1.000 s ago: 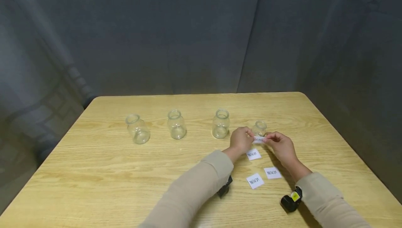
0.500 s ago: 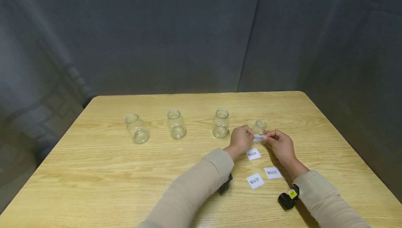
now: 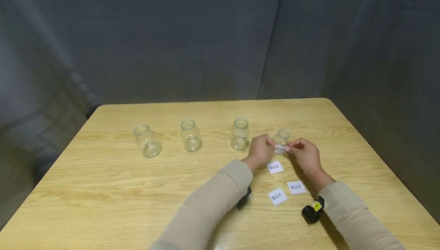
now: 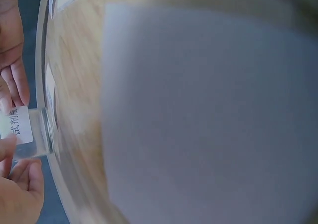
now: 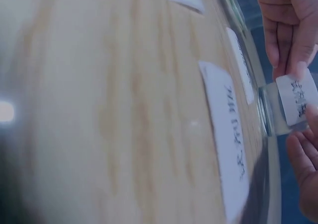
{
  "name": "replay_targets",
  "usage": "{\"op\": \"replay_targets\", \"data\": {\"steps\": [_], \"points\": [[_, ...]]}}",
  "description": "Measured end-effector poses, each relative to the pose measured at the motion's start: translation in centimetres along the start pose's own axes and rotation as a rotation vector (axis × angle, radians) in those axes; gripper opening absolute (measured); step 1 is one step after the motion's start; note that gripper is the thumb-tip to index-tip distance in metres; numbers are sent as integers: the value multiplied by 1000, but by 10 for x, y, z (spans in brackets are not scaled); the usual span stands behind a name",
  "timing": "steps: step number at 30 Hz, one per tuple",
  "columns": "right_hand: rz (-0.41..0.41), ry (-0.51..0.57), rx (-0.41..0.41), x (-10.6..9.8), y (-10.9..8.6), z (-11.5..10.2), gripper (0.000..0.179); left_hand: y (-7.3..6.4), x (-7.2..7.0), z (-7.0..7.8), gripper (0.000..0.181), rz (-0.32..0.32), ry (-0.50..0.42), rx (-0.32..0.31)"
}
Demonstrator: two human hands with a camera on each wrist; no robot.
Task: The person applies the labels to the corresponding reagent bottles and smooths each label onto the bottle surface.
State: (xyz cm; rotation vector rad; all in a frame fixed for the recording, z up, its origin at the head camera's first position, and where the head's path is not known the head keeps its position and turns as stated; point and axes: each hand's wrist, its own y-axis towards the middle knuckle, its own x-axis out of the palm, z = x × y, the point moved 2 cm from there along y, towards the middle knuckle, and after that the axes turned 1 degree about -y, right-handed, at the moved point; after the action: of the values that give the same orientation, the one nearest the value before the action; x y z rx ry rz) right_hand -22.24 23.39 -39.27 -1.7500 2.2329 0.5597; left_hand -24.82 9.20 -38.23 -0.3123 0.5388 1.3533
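A white paper label with dark handwritten characters lies against the front of a small glass jar, the rightmost in the row. My left hand pinches the label's left edge, and my right hand holds its right edge. In the left wrist view the label sits flat on the jar's side, with a thumb at each edge. The right wrist view has the same label on the upright jar, fingers beside the glass. Much of the jar's upper part is cut off in both wrist views.
Three more glass jars stand to the left: a near one, a middle one and a far-left one. Three labels lie on the wooden table: one close to the hands, two nearer me.
Both hands have brought the label slightly away from me, from in front of the jar to against its side. The loose labels and other jars keep their places; the head view shifts slightly.
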Motion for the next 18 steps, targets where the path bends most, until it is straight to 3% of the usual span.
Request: {"op": "replay_targets", "data": {"steps": [6,11,14,18], "points": [[-138,54,-27,-3,2,-2,38,4,-3,-4,20,-18,-22,-8],[-208,15,-90,-5,5,-3,44,8,-5,-7,31,-98,-67,-14],[-231,-3,-114,-5,7,-3,42,9,-6,-7,34,-130,-40,19],[-269,-43,-124,-5,9,-3,45,10,-6,-7,31,-124,26,90]]}}
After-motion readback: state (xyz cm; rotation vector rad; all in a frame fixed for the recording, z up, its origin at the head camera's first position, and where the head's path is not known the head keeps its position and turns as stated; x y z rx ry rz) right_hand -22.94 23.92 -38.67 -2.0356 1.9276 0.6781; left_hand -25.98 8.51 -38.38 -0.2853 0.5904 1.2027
